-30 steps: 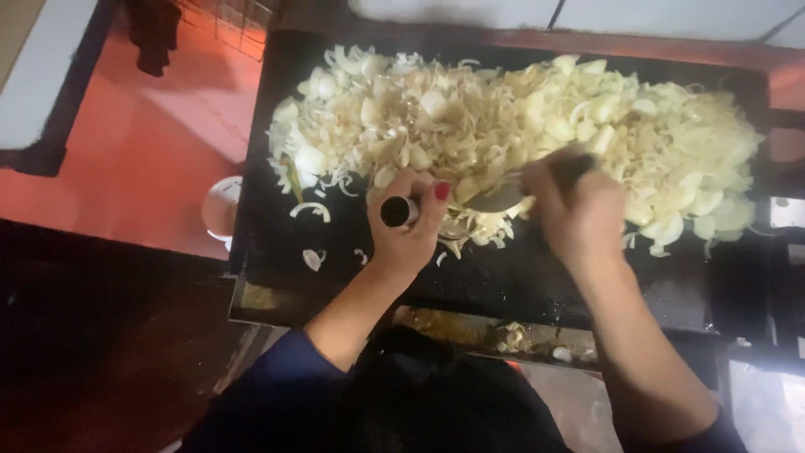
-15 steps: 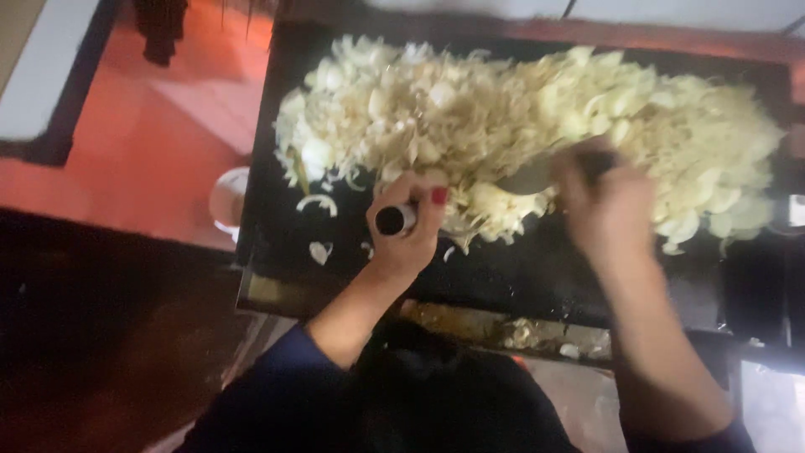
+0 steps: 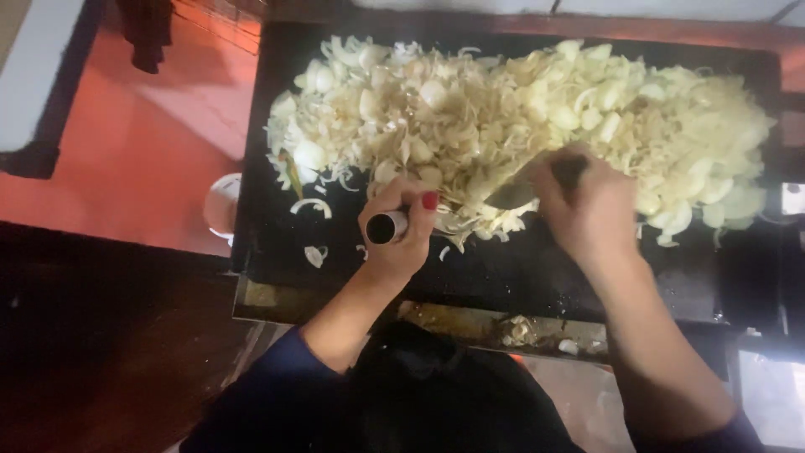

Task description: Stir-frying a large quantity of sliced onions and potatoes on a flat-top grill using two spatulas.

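A large heap of pale chopped onion (image 3: 520,126) covers the back of a black flat griddle (image 3: 537,268). My left hand (image 3: 401,226), with a red thumbnail, grips the round metal handle of a spatula (image 3: 387,227) at the heap's front edge. My right hand (image 3: 591,210) holds a second spatula; its dark handle shows above the fingers and its grey blade (image 3: 513,195) is pushed under the onion. Both blades are partly buried.
A few loose onion slices (image 3: 314,256) lie on the bare griddle at the front left. A greasy metal trough (image 3: 503,327) runs along the griddle's front edge. A white bowl (image 3: 222,205) sits on the red floor to the left.
The view has shifted slightly. My right hand has moved right along the heap and its spatula blade has slid deeper under the onion. My left hand has stayed near the same spot.
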